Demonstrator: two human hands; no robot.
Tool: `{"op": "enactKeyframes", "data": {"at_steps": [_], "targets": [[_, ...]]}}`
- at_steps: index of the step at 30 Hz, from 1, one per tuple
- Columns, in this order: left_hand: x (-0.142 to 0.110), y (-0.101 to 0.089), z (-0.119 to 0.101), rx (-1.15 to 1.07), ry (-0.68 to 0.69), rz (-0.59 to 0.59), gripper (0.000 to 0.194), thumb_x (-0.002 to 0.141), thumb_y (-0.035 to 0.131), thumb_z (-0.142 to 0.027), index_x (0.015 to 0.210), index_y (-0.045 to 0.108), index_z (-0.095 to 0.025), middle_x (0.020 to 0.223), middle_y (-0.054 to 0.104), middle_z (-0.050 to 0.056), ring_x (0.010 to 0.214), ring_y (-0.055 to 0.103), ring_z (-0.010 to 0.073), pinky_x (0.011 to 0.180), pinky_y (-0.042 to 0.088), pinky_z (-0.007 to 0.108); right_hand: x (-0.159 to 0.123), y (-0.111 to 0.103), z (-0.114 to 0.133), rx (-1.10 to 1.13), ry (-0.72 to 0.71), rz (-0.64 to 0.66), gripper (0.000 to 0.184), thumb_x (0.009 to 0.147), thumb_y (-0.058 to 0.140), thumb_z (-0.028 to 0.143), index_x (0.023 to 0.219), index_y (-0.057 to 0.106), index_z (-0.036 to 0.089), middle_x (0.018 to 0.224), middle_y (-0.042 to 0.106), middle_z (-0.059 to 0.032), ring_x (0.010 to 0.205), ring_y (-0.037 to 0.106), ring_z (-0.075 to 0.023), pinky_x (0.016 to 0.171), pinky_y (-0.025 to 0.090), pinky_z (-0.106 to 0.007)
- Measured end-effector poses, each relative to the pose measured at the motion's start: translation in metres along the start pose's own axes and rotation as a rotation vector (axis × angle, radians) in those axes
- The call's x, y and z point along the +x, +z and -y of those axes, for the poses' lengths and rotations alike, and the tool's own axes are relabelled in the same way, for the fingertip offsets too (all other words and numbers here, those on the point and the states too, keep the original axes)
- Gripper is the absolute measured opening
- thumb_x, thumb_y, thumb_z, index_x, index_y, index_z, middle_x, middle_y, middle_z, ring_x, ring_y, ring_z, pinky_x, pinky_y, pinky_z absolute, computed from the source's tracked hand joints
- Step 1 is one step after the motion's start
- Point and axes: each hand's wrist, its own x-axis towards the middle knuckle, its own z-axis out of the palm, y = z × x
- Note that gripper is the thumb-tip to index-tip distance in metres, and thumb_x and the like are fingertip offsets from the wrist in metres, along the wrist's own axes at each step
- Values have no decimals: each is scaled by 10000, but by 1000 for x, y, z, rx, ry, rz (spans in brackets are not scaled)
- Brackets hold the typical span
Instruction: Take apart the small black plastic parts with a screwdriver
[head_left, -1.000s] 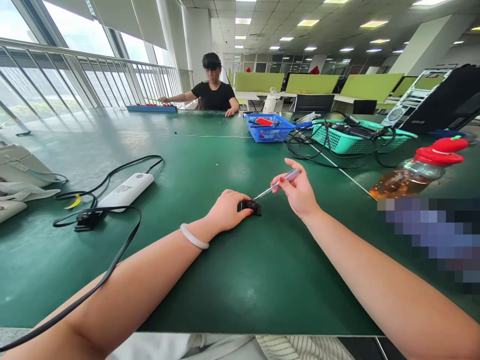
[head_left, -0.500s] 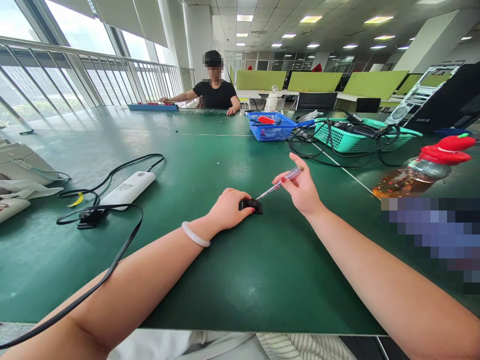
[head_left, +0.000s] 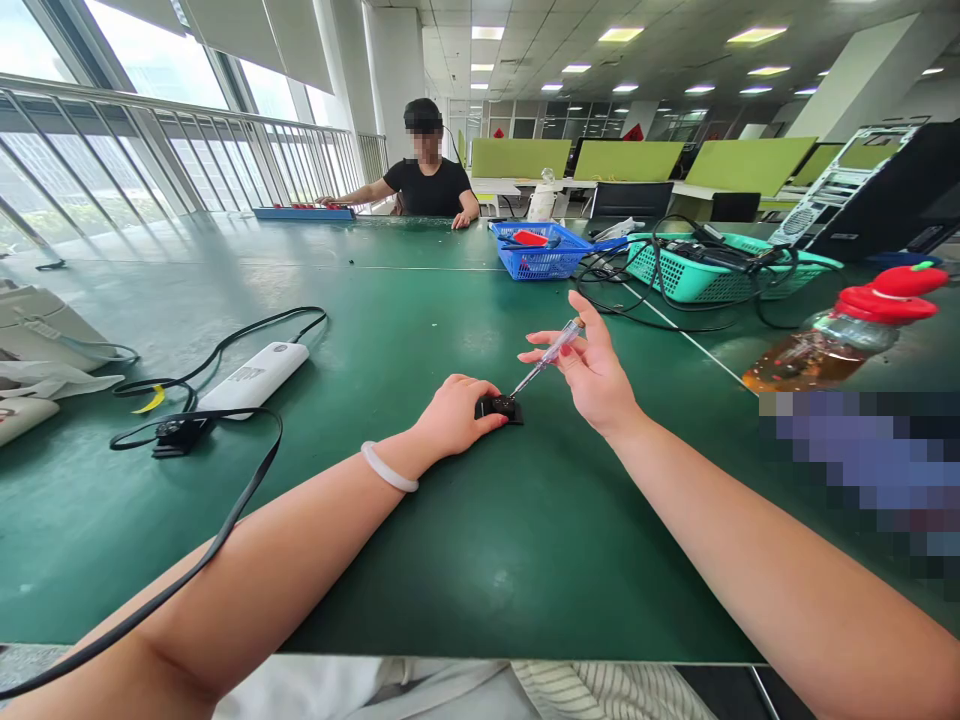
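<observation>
My left hand (head_left: 459,415) rests on the green table (head_left: 420,560), thumb and fingers closed around a small black part (head_left: 501,407) with a flat base. What kind of part it is cannot be made out. Slim and clear-handled, a screwdriver (head_left: 546,358) slants down to the left from my right hand (head_left: 596,375). Its tip meets the top of the black part. The thumb and a finger pinch the handle, while the other fingers are stretched apart. A white bracelet circles my left wrist.
Left of my hands lie a white power bank (head_left: 255,380) and a black cable (head_left: 255,490), which crosses my left forearm. Farther off are a blue basket (head_left: 544,262), a green basket (head_left: 679,280) and a red-capped bottle (head_left: 840,335). A person (head_left: 429,185) sits across the table.
My right hand has shifted slightly left and its fingers have spread. The screwdriver stands a little steeper, its tip still at the black part. My left hand has stayed in place.
</observation>
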Motion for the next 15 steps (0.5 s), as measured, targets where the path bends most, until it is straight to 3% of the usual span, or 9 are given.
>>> {"op": "enactKeyframes", "data": {"at_steps": [9, 15], "targets": [[0, 0, 1, -10, 13, 6, 304, 832, 652, -407, 1084, 677, -240, 1088, 718, 44, 1170, 540, 301, 1030, 451, 457, 3, -5, -11, 133, 174, -157, 619, 866, 654, 445, 1414, 370, 401, 884, 713, 36, 861, 737, -195, 999, 535, -505], [-1, 1, 1, -17, 20, -1, 306, 830, 651, -403, 1089, 675, -241, 1086, 716, 45, 1168, 544, 298, 1034, 446, 459, 5, -10, -20, 212, 273, -226, 553, 816, 701, 412, 1294, 426, 366, 804, 689, 69, 835, 742, -180, 981, 539, -476]]}}
